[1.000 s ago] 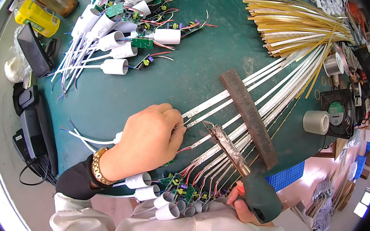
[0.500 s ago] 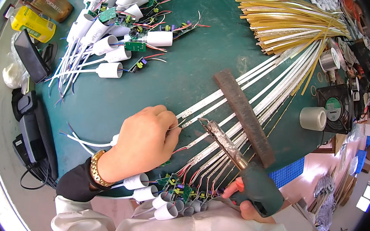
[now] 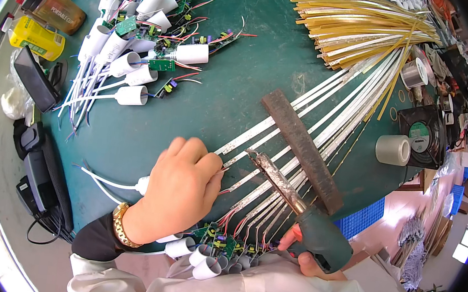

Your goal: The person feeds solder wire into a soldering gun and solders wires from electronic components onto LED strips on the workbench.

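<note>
My left hand point(image 3: 180, 194) is closed in a pinch near the lower ends of the white LED strips point(image 3: 247, 133). A thin wire shows at its fingertips, beside one strip end; the rest is covered by the hand. A white lamp-cap housing point(image 3: 142, 185) with a white cable shows behind that hand. My right hand point(image 3: 318, 268) grips a dark green soldering gun point(image 3: 324, 241) with a red trigger. Its bent tip hovers over the strips, just right of my left fingers. A rusty metal bar point(image 3: 302, 150) lies across the strips. Below, several strips join red and white wires to circuit boards point(image 3: 229, 242).
More white housings with boards and wires point(image 3: 134, 64) are heaped at the far left. Yellow and white strips point(image 3: 360, 31) fan out at the far right. A solder spool point(image 3: 414, 73), white roll point(image 3: 392, 149) and black fan point(image 3: 421, 135) stand right; a phone point(image 3: 36, 77) leans left.
The whole view has shifted slightly left. My left hand's knuckles have lifted and its fingers shifted a little at the strip end. The soldering gun stays in nearly the same place over the strips.
</note>
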Tool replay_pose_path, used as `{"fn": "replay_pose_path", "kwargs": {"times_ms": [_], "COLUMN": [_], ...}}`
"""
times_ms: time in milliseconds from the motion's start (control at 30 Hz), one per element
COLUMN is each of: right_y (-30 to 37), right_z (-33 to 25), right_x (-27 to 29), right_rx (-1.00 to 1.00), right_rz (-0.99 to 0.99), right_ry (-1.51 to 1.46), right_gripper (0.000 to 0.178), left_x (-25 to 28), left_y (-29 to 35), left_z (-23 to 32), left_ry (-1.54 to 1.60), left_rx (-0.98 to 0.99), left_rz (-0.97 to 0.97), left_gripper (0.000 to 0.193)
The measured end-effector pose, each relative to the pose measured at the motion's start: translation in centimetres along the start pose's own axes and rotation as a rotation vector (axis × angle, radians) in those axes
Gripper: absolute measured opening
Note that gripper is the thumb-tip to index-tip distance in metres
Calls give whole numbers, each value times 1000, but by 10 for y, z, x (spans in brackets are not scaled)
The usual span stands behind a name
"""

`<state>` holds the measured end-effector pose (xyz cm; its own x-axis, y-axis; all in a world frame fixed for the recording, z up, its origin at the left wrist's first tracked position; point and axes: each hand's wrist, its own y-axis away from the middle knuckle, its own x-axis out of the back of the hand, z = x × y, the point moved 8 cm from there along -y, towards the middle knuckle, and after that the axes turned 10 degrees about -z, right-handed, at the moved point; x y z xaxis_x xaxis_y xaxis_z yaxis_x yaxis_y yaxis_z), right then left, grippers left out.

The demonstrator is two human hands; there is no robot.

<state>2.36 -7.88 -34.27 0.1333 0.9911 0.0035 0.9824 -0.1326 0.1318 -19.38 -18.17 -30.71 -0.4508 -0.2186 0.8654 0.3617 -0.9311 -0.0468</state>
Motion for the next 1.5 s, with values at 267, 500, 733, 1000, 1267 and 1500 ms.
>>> {"fn": "replay_pose_path", "kwargs": {"times_ms": [267, 500, 733, 1000, 1267, 1500], "right_y": [-2, -5, 4, 5, 7, 14], "right_z": [-7, -3, 13, 12, 17, 36], "right_x": [-6, -9, -10, -11, -13, -12], "right_rx": [-24, -37, -175, -168, -129, -202], "right_rz": [-6, -68, -182, -38, -111, -105], "right_ry": [160, 260, 376, 35, 166, -128], "right_gripper": [65, 61, 25, 61, 34, 34], "left_x": [-5, -14, -10, -12, -14, -15], "left_y": [2, -1, -1, -3, -4, -4], "left_z": [-8, -8, -9, -7, -7, -7], "left_ry": [99, -13, 35, 28, 1, -11], "left_rx": [119, 93, 107, 69, 71, 64], "left_rz": [-42, -84, -61, -89, -110, -118], "left_gripper": [12, 16, 15, 15, 14, 12]}}
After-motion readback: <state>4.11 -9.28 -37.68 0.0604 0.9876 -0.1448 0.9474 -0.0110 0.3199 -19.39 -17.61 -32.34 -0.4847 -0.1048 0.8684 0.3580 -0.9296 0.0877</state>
